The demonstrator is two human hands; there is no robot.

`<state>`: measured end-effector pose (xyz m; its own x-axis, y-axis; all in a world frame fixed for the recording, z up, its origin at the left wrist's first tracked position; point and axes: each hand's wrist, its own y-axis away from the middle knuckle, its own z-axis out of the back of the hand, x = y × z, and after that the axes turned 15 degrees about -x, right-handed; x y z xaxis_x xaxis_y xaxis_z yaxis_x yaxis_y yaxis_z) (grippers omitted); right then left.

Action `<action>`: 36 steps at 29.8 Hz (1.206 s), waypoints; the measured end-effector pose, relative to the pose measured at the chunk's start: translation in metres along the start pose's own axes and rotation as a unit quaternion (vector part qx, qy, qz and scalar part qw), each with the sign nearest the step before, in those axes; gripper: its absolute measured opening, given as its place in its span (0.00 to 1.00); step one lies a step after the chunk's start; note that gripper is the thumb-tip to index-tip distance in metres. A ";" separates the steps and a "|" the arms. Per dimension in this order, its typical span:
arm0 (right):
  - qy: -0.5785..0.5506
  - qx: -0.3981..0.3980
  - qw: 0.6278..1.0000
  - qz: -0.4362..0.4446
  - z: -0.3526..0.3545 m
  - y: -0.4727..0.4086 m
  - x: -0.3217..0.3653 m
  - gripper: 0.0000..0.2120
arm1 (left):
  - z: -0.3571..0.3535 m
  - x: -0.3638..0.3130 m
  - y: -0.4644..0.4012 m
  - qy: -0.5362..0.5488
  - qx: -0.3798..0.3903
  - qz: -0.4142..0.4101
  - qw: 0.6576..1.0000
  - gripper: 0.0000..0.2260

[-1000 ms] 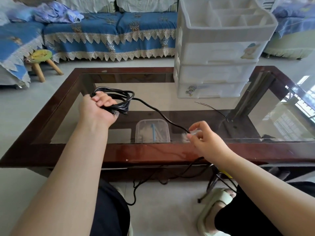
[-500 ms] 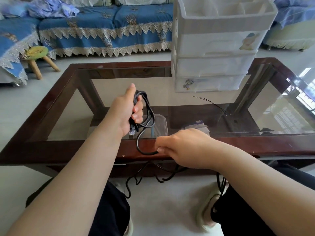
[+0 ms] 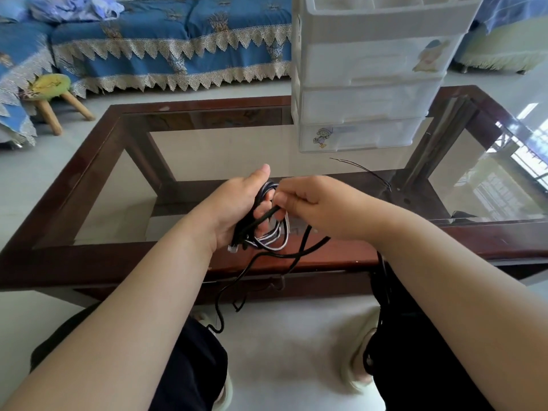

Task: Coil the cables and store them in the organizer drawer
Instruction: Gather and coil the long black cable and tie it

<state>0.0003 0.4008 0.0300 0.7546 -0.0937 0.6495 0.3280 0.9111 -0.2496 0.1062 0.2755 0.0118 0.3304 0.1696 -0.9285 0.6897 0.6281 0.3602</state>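
Here the left hand (image 3: pixel 234 209) grips a bundle of black cable (image 3: pixel 268 232) loops, fingers curled round it and thumb pointing up toward twelve o'clock; a clear plug end sticks out under the palm at six o'clock. Just beside it, at three o'clock, the right hand (image 3: pixel 314 206) pinches one strand of the same cable against the bundle, knuckles curled. The loose tail drops at six o'clock over the near rim of the glass table (image 3: pixel 89 262) to the floor. At one o'clock the white organizer drawer (image 3: pixel 361 134) unit stands on the glass, its drawers closed. Half a second ago the right hand was lower, near the table's edge, apart from the left; now the two touch at the coil.
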 end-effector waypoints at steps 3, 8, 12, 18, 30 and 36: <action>0.007 -0.055 0.998 -0.014 -0.002 -0.007 -0.006 0.11 | -0.002 0.001 0.003 0.005 0.024 0.013 1.000 0.23; -0.032 -0.096 0.993 -0.056 -0.003 -0.015 -0.016 0.10 | -0.001 -0.001 0.008 0.052 0.081 0.065 0.993 0.21; 0.026 -0.114 0.991 -0.058 -0.005 -0.021 -0.017 0.13 | 0.006 0.000 0.006 0.093 0.113 0.100 0.984 0.22; 0.018 -0.112 0.989 -0.090 -0.002 -0.028 -0.022 0.13 | 0.010 0.001 0.013 0.028 0.125 0.043 0.991 0.22; -0.013 -0.090 0.992 -0.084 -0.003 -0.023 -0.025 0.15 | 0.005 0.007 0.017 -0.224 0.026 -0.092 0.970 0.13; -0.013 -0.124 0.990 -0.062 -0.007 -0.021 -0.030 0.16 | 0.004 0.006 0.016 -0.184 0.040 -0.105 0.976 0.22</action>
<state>-0.0248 0.3818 0.0108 0.6862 -0.1849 0.7035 0.5485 0.7668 -0.3335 0.1219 0.2835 0.0125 0.3757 -0.2506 -0.8922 0.8100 0.5566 0.1847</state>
